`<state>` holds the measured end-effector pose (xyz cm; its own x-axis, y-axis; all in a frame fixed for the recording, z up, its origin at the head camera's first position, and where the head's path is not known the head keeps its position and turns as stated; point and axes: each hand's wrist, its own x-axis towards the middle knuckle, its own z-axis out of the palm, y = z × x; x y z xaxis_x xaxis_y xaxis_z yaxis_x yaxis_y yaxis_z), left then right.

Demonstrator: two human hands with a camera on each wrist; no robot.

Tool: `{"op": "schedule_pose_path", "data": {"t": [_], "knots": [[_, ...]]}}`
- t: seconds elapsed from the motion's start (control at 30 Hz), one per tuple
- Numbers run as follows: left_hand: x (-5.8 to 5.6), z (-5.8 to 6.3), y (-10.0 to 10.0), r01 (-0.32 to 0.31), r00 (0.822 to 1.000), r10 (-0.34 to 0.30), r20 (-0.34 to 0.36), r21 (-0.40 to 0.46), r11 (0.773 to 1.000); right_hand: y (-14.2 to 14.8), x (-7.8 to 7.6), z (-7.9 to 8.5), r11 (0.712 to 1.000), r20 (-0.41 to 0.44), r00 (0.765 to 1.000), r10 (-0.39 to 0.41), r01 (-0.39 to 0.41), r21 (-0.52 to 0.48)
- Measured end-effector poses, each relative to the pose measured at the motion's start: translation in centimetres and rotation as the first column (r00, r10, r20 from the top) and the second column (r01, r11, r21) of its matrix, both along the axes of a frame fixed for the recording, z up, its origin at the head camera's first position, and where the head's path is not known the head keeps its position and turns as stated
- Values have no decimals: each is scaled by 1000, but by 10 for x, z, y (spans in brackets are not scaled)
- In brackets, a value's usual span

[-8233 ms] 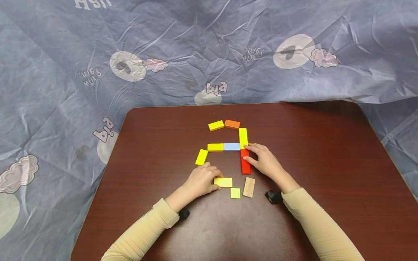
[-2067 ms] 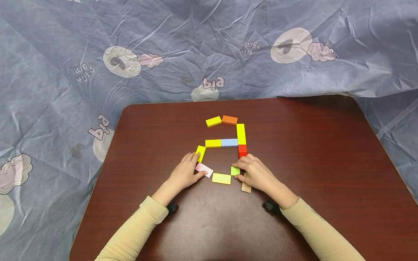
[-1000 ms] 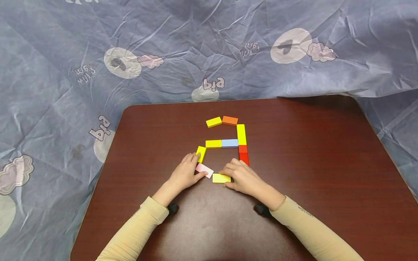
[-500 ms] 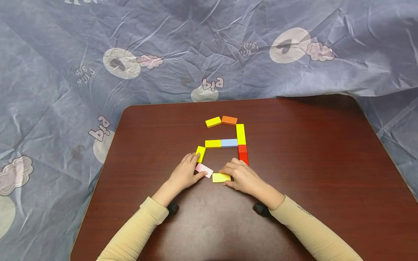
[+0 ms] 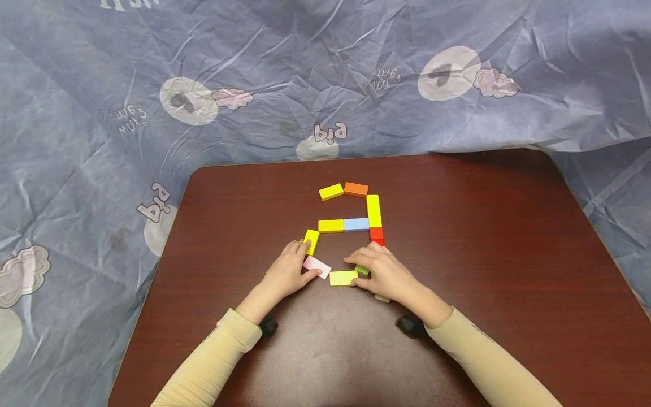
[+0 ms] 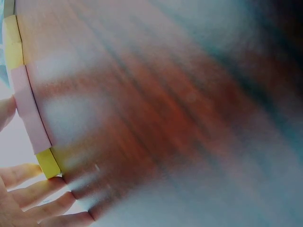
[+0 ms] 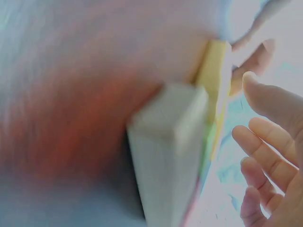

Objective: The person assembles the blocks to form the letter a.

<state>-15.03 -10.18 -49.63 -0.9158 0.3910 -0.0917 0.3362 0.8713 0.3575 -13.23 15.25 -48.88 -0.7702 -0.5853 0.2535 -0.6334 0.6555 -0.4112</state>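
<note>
In the head view my left hand (image 5: 286, 270) spans two blocks. Its fingertips touch a yellow block (image 5: 311, 242) and its thumb rests on a pink block (image 5: 317, 267); the left wrist view shows the same pink block (image 6: 31, 111) with straight fingers spread beside it. My right hand (image 5: 386, 274) hovers with parted, relaxed fingers over a small green block (image 5: 362, 270), thumb at the right end of a pale yellow block (image 5: 343, 278). Nothing is gripped in the right wrist view, where a plain wooden block (image 7: 165, 142) stands out near the hand. It is mostly hidden under the hand in the head view.
Farther back on the brown table (image 5: 483, 237) lie a yellow block (image 5: 331, 192), an orange block (image 5: 356, 189), a tall yellow block (image 5: 374, 211) and red blocks (image 5: 376, 234), partly covered. A yellow block (image 5: 330, 226) and a blue block (image 5: 356, 224) form a crossbar. Patterned cloth (image 5: 285, 68) hangs behind.
My right hand has lifted its fingertips from the pale yellow block and shifted right, uncovering the green block. Since the earliest frame, my left hand moved left and a pink block came into view.
</note>
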Motion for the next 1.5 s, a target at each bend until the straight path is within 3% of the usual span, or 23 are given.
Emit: {"op": "schedule_pose_path", "data": {"t": [0.23,0.47,0.63,0.8,0.9,1.5], "knots": [[1,-1,-1,4,1000,-4,-11,5,1000,24,10,9,982,5,982,-187,187,10],[1,-1,-1,2,1000,-2,-9,10,1000,29,31,2,905,117,897,-426,420,70],[1,0,-1,0,1000,0,-9,16,1000,22,41,-1,870,182,851,-493,480,111],[1,-1,-2,2,1000,-2,-8,14,1000,16,46,-2,857,252,820,-514,503,111],[0,-1,-2,4,1000,-4,-10,15,1000,15,47,-3,857,271,815,-512,503,107],[0,-2,-2,-2,1000,2,-1,12,1000,20,43,1,876,242,844,-479,476,78]]}}
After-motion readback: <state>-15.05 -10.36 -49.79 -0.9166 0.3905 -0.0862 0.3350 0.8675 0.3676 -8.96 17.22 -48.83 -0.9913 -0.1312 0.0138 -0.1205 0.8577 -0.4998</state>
